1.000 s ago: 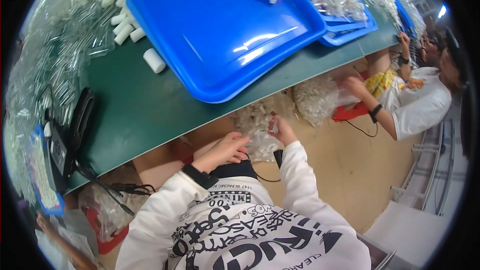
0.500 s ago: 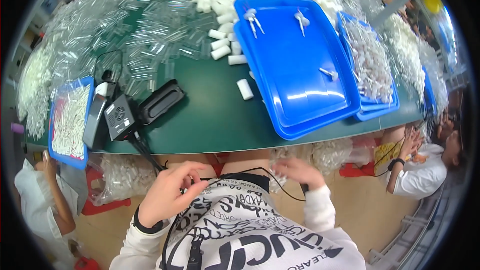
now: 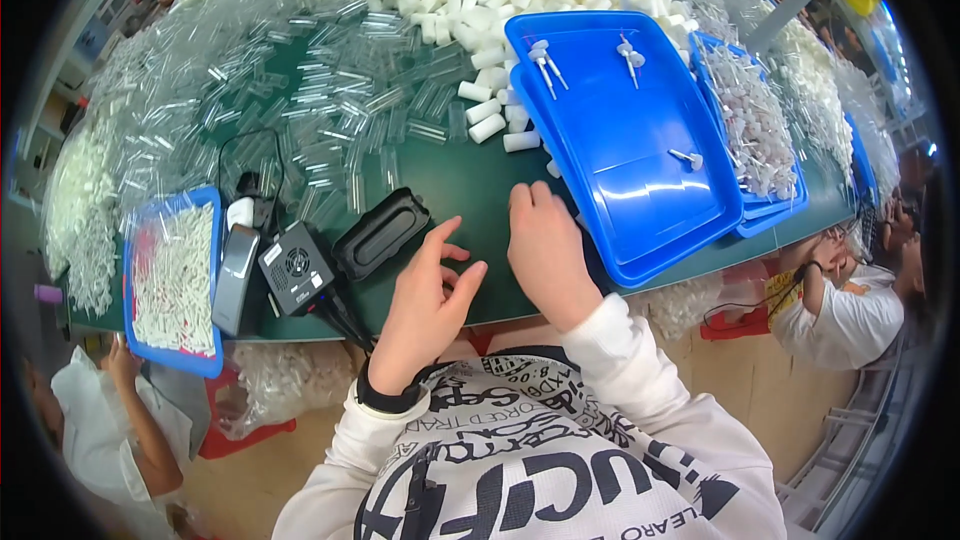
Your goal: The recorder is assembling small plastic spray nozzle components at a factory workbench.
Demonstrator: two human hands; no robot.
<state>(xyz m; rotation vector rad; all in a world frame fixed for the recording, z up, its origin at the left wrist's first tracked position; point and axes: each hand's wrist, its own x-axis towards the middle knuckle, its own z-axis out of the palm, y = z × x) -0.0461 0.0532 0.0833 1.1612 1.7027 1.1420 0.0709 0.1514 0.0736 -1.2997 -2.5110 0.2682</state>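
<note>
Two bare hands over the near part of the green bench (image 3: 465,185). The right hand (image 3: 552,262), back upward, has its fingers curled down; whether they grip anything cannot be told, their undersides being hidden. The left hand (image 3: 412,315) is half open, thumb apart from the loosely bent fingers, with nothing visible in it. The closest fully visible white cylinder (image 3: 521,143) lies just beyond the right fingertips, long axis running roughly left to right; the right hand is the nearer. Blue tray (image 3: 640,205): immediately right of that hand, long axis pointing away. Black case (image 3: 382,233): just beyond the left hand.
</note>
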